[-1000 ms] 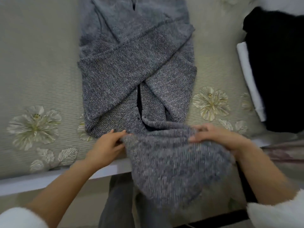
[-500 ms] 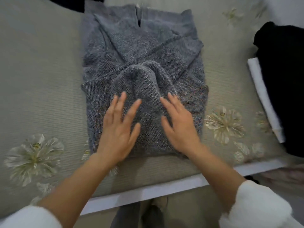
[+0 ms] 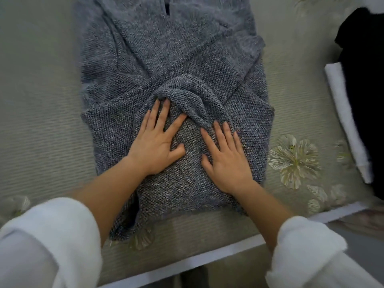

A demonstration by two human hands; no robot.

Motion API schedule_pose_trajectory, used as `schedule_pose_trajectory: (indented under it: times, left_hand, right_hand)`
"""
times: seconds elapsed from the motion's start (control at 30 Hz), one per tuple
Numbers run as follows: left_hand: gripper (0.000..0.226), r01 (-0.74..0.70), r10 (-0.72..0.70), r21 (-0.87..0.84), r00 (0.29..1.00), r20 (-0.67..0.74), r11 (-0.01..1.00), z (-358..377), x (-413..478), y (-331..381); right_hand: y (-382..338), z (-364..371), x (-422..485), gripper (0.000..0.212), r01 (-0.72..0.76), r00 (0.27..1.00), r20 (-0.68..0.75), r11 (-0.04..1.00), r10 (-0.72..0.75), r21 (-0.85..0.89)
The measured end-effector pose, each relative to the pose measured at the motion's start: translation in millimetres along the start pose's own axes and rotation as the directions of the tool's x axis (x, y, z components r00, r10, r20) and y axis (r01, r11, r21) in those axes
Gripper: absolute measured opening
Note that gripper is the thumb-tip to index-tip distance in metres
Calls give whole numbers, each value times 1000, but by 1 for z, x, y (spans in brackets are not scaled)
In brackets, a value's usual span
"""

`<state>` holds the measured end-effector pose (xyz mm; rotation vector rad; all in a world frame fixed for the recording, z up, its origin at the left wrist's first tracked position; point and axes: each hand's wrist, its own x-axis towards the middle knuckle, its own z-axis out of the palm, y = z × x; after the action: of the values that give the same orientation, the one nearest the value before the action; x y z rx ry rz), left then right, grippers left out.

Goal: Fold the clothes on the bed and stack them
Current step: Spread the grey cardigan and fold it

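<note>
A grey knitted cardigan (image 3: 166, 59) lies lengthwise on the bed, its sleeves crossed over the body and its lower part folded up over them. My left hand (image 3: 155, 142) lies flat on the folded part, fingers spread and straight, fingertips at a raised wrinkle in the knit. Beside it my right hand (image 3: 226, 156) presses flat on the same fold, fingers straight. Neither hand grips the fabric.
The bed (image 3: 41, 121) has a pale green ribbed cover with embroidered flowers (image 3: 295, 161). At the right lie a black garment (image 3: 365, 100) and a white folded one (image 3: 347, 121) partly under it. The bed's white front edge (image 3: 207, 258) runs across the bottom.
One second ago both hands pinched the cardigan's hanging lower part at the bed's edge. They laid it up over the sleeves, and now they press farther up the fold, bunching a wrinkle.
</note>
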<state>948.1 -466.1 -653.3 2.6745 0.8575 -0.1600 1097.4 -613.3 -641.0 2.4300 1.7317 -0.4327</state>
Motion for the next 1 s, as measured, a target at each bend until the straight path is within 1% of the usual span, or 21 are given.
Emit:
schedule_pose_trajectory:
  times: [0.1, 0.17, 0.23, 0.27, 0.33, 0.4, 0.47, 0.5, 0.6, 0.63, 0.7, 0.73, 0.77, 0.83, 0.9, 0.97, 1.0]
  left_hand:
    - [75, 25, -25, -32, 1000, -1, 999, -4, 0, 5]
    - [74, 19, -20, -107, 1000, -11, 994, -11, -9, 11]
    - [74, -25, 21, -160, 999, -30, 987, -19, -34, 17]
    - [75, -66, 62, -154, 998, -34, 986, -20, -51, 21]
    - [75, -175, 173, -88, 984, -28, 981, -19, -86, 26]
    - [75, -240, 240, -9, 971, 4, 971, -12, -114, 31]
    - [78, -224, 219, 63, 973, 78, 973, -7, -130, 34]
    - [81, -207, 195, 104, 974, 119, 973, -4, -133, 34]
    - [94, -138, 102, 166, 972, 213, 976, 8, -136, 32]
    - [94, -114, 69, 191, 971, 228, 975, 11, -134, 33]
    - [85, -89, 34, 224, 971, 238, 971, 12, -129, 38]
    - [79, -76, 20, 218, 968, 250, 973, 9, -127, 40]
    - [75, -56, 2, 189, 962, 272, 980, 4, -125, 43]
    - [68, 26, -46, 64, 942, 333, 998, -13, -121, 48]
    - [64, 114, -90, -44, 927, 364, 993, -38, -124, 59]
    - [60, 159, -119, -85, 927, 356, 984, -62, -131, 72]
    - [53, 175, -128, -106, 929, 348, 979, -74, -138, 80]
  right_hand:
    - [0, -4, 1, 64, -5, 999, 33, 1000, 4, 31]
    - [1, -12, -4, 64, 24, 999, 31, 996, -26, 81]
    - [2, -21, -21, 65, 98, 995, -46, 989, -93, 113]
    - [3, -23, -34, 65, 147, 987, -89, 982, -137, 118]
    - [7, -18, -65, 68, 257, 961, -131, 961, -244, 98]
    - [13, -9, -95, 76, 342, 939, -44, 939, -341, 23]
    - [21, -3, -110, 83, 376, 926, 47, 925, -374, -51]
    - [24, -2, -112, 85, 380, 924, 64, 923, -376, -68]
    - [28, -4, -103, 82, 365, 930, 58, 930, -362, -48]
    - [29, -6, -99, 80, 360, 932, 63, 932, -358, -33]
    - [29, -11, -92, 73, 355, 930, 93, 935, -355, 24]
    - [29, -14, -89, 70, 328, 935, 119, 942, -335, 72]
    - [28, -20, -88, 66, 276, 945, 144, 952, -295, 133]
    - [26, -37, -84, 61, 164, 958, 200, 963, -208, 214]
    - [24, -62, -89, 55, 129, 955, 235, 969, -179, 212]
    - [24, -90, -101, 51, 115, 952, 256, 972, -167, 204]
    - [26, -102, -109, 49, 107, 948, 274, 971, -164, 212]
